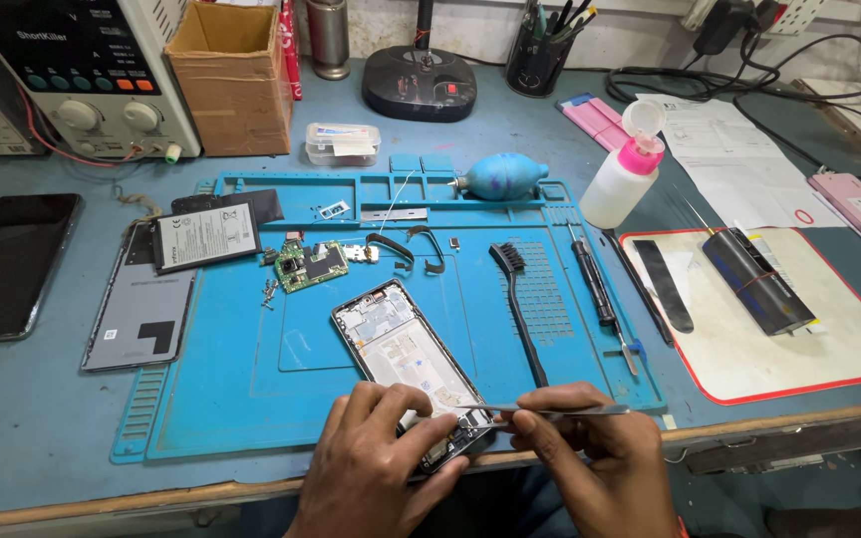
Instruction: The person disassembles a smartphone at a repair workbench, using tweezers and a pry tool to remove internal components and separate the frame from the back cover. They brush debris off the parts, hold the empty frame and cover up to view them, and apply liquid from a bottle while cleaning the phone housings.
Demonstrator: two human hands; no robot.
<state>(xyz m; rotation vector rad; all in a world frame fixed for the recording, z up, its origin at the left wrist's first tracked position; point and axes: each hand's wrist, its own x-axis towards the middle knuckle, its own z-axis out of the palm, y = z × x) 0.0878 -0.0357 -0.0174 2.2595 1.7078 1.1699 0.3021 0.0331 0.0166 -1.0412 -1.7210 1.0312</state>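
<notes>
Nearest, our left hand [376, 463] curled around the lower end of the phone [406, 364], fingers bent and closed on its edge, holding it down at the front of the mat [251, 399]. Our right hand [595, 458] pinched the tweezers [550, 409] between thumb and fingers, closed on them, with the tips pointing left and meeting the phone's bottom end just beside the left fingertips. The phone lay open, back off, its inner frame bare, angled from the near edge of the mat up toward the middle. Just right of it a black brush [518, 309] lay on the mat, and beyond that a screwdriver [592, 284]. Further right, on a white pad [809, 349] edged in red, rested a dark block [757, 281] and a flat black pry tool [664, 284]. Above the phone we saw a green board [303, 265] with small screws [269, 291] near it, and left of that a battery [206, 237] resting on the grey back cover [142, 309], which lay half off the mat. A second dark phone [7, 264] lay well apart at the far left. Farther back sat a blue blower [500, 176], a white bottle [622, 174] with a pink cap, a clear box [342, 143], a cardboard box [231, 80], a round black base [419, 83] and a pen cup [538, 55].
</notes>
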